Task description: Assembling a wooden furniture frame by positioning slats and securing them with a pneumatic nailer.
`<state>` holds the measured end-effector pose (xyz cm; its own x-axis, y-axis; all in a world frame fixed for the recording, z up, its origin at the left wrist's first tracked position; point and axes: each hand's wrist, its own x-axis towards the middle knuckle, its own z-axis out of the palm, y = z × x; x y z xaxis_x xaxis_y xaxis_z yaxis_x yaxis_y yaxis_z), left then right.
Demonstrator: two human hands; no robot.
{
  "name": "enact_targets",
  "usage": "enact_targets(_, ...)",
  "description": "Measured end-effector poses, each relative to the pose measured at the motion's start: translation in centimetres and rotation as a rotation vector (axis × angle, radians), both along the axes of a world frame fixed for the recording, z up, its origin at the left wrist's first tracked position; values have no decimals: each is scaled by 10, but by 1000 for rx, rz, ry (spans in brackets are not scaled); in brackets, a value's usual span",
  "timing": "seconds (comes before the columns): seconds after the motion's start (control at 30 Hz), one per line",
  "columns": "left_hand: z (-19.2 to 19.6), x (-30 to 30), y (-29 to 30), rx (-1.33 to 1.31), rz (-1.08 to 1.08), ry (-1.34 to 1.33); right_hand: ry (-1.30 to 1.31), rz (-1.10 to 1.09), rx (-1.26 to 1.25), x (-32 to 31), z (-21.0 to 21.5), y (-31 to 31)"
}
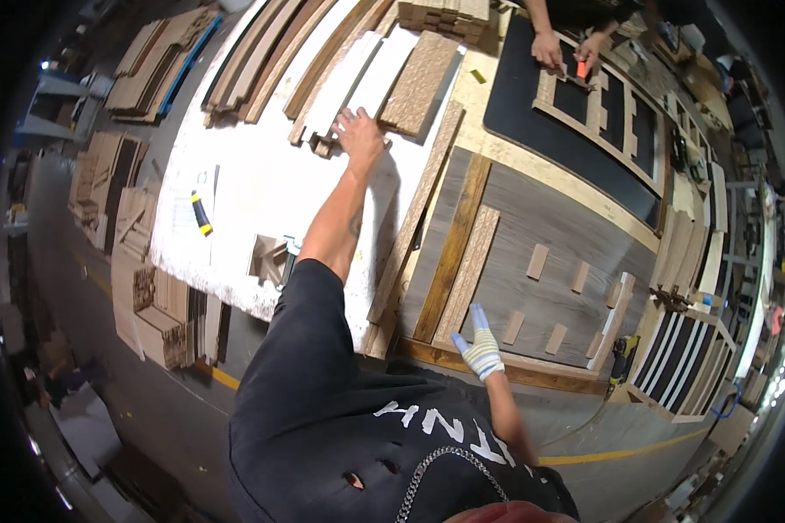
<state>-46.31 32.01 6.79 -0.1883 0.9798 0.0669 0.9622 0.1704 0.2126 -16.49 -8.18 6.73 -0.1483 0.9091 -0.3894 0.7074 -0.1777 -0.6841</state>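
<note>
Head view: left hand (pixel 359 138), bare, fingers bent at the near ends of white boards (pixel 388 74) on a white tabletop (pixel 262 166); whether gripping, cannot tell. Right hand (pixel 481 353), gloved, fingers spread wide, at near end of wooden strip (pixel 473 270) on grey panel (pixel 519 222)

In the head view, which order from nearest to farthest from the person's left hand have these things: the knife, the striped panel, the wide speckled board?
1. Wide speckled board: just right of the left hand.
2. Knife: left, on the white tabletop.
3. Striped panel: far right.
</note>
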Motion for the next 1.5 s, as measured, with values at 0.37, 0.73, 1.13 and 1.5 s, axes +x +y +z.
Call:
enact_targets(0.37, 4, -54, -4, -21, -22, -426, 154, -470, -155, 48, 8, 7)
enact_targets(0.73, 88, 8, -248, -358, 110, -1499, 322, -539, -28, 41, 55, 6)
enact_targets(1.13, 101, 209, -405, -1040, -154, -1728, 1500, -875, 28, 85, 108, -12)
enact_targets(1.5, 87, 260, -422, -803, -376, -656, 23, -1006, 384, 388, 66, -63)
